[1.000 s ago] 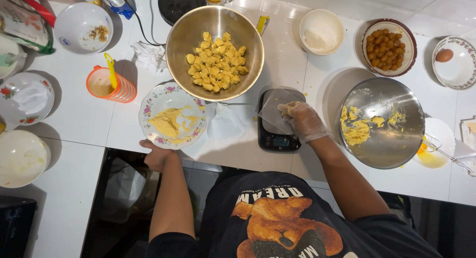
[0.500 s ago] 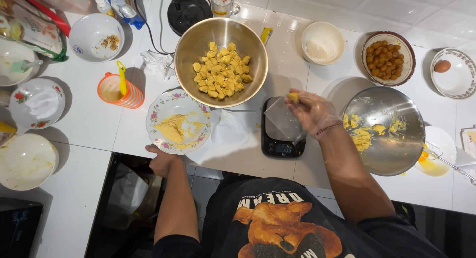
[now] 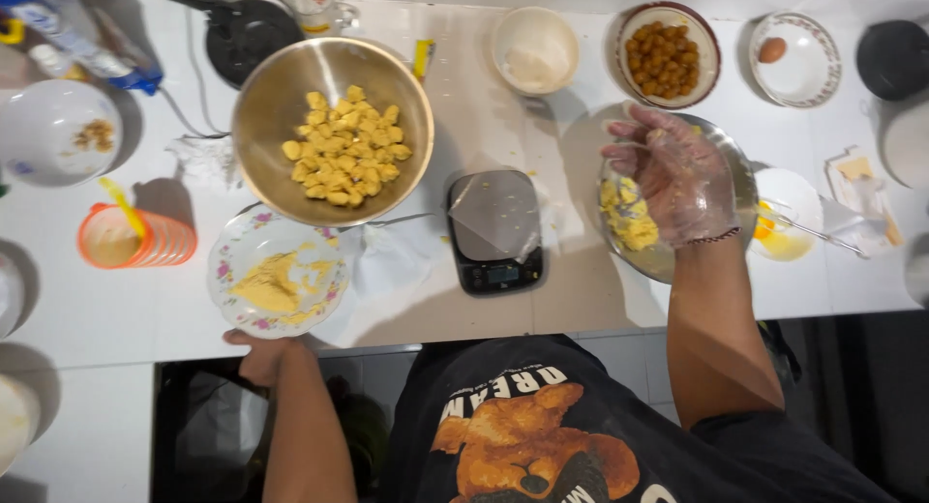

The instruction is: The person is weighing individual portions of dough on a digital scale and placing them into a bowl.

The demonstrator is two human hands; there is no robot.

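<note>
My right hand (image 3: pixel 675 172), in a clear plastic glove smeared with yellow dough, hovers over a steel bowl (image 3: pixel 738 164) that holds a lump of yellow dough (image 3: pixel 629 218); its fingers are spread and hold nothing. My left hand (image 3: pixel 259 353) grips the table's front edge just below a floral plate (image 3: pixel 278 274) with yellow crumbs. Behind the plate stands a large steel bowl (image 3: pixel 332 126) filled with several small yellow dough pieces. A black kitchen scale (image 3: pixel 494 230) covered in plastic film sits between the plate and my right hand.
At the back stand a white bowl of flour (image 3: pixel 534 48), a bowl of brown fried balls (image 3: pixel 666 48) and a plate with an egg (image 3: pixel 794 46). A dish of beaten egg with a whisk (image 3: pixel 789 222) is on the right; an orange cup (image 3: pixel 131 237) and white bowl (image 3: pixel 56 131) on the left.
My right hand moved from over the scale to the right, above the steel bowl of dough, and its fingers spread. The left hand stayed at the table edge.
</note>
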